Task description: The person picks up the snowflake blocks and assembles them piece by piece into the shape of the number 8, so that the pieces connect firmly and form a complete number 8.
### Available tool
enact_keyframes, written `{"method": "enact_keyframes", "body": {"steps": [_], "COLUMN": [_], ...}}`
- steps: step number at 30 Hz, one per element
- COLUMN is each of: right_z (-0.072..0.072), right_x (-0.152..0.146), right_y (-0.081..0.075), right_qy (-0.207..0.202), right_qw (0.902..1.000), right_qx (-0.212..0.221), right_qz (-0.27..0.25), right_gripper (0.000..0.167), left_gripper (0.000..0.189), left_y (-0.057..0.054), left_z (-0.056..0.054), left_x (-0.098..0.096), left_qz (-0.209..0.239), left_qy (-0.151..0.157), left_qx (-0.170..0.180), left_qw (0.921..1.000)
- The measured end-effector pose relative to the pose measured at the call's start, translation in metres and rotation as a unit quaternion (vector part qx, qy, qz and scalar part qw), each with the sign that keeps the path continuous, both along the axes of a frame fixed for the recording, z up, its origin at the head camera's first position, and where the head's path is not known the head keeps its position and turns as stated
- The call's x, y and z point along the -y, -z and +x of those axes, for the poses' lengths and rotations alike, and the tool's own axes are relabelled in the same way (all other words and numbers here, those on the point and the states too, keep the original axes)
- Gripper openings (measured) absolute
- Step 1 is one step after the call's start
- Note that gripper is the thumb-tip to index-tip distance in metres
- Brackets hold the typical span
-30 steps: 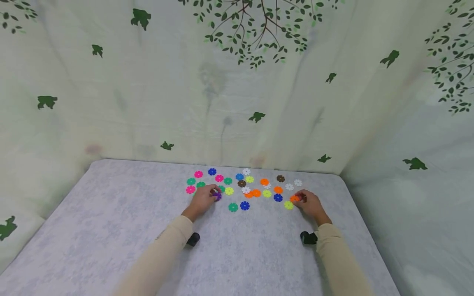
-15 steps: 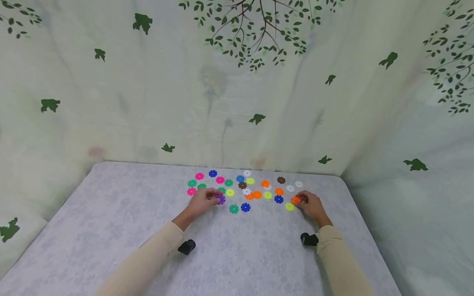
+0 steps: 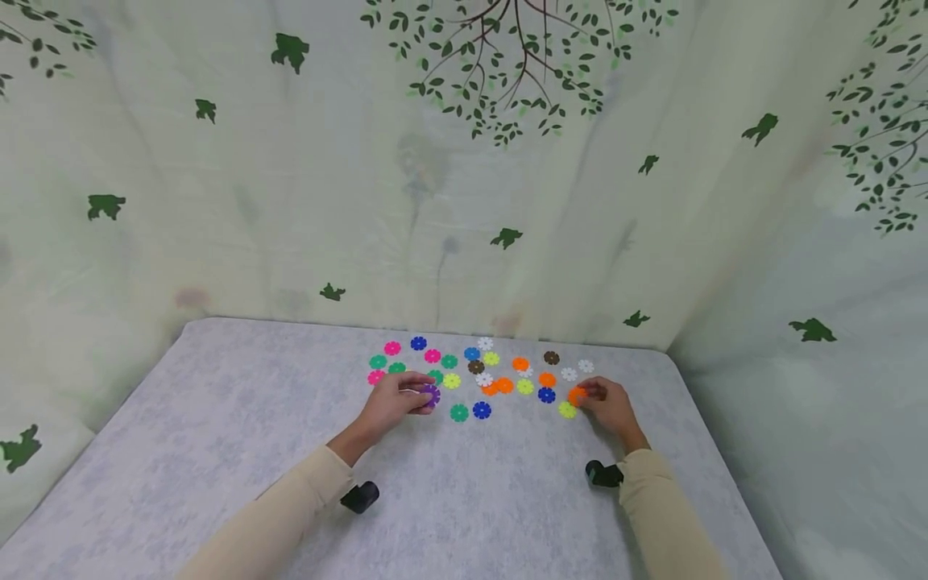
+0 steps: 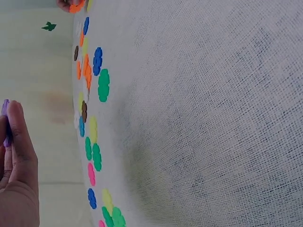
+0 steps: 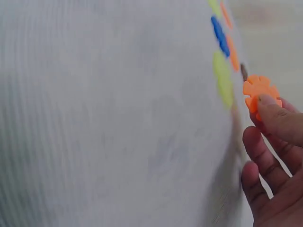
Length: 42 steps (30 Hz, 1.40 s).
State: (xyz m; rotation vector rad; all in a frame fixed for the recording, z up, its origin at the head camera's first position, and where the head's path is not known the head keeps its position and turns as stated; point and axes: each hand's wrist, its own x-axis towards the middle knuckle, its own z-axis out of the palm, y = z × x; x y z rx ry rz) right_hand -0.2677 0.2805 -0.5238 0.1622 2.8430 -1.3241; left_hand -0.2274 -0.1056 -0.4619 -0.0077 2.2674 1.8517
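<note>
My left hand [image 3: 395, 401] pinches a purple notched snowflake disc [image 3: 432, 395] by its edge, between thumb and fingers. In the left wrist view the purple disc shows nearly edge-on, raised above the tabletop. On the right, an orange snowflake disc [image 5: 255, 89] is pinched between the thumb and index finger of my right hand [image 3: 609, 408]; the other fingers are loosely bent in the right wrist view. A yellow disc [image 3: 568, 410] lies just below that hand. Nearest the left hand are a green disc [image 3: 459, 413] and a yellow-green one [image 3: 451, 381].
Several more discs lie scattered toward the table's back edge, among them a dark blue disc [image 3: 482, 410], a brown disc [image 3: 552, 358] and a pink disc [image 3: 392, 348]. The grey cloth-covered table [image 3: 464, 507] meets a printed curtain [image 3: 348, 177] behind.
My left hand has shifted slightly back and rolled, so the purple disc shows more of its face. My right hand stays nearly in place, its orange disc turned a little more upright.
</note>
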Motion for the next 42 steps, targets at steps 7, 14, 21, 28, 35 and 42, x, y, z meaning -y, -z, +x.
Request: {"method": "enact_keyframes", "body": {"steps": [7,14,21,28,35,42], "right_z": [0.003,0.012,0.024,0.023,0.007,0.005], "right_x": [0.032,0.08,0.123,0.155,0.171,0.178], "right_y": [-0.019,-0.053,-0.085,-0.097,-0.079,-0.079], "right_qy": [-0.027,-0.13,-0.202,-0.272,-0.312,-0.336], "right_qw": [0.9961,0.9736,0.9569,0.9409,0.9327,0.9235], "right_qx": [-0.012,-0.045,-0.059,-0.051,-0.087,-0.104], "right_qz": [-0.083,-0.182,-0.2,-0.195,-0.158,-0.154], "right_gripper": [0.022,0.019,0.016,0.016,0.014,0.012], "left_gripper": [0.025,0.023,0.022,0.023,0.022,0.021], "left_y": [0.002,0.001,-0.003,-0.003,-0.007,-0.009], "left_z": [0.001,0.001,0.004,0.005,0.008,0.009], "left_x": [0.004,0.0,-0.003,-0.004,-0.004,-0.005], "left_qz": [0.0,0.008,0.018,0.018,0.018,0.019], "left_qy": [-0.002,-0.003,-0.011,-0.022,-0.021,-0.014], "left_qx": [-0.009,-0.01,0.001,-0.005,-0.02,-0.03], "left_qw": [1.0,0.9999,0.9998,0.9996,0.9994,0.9993]}}
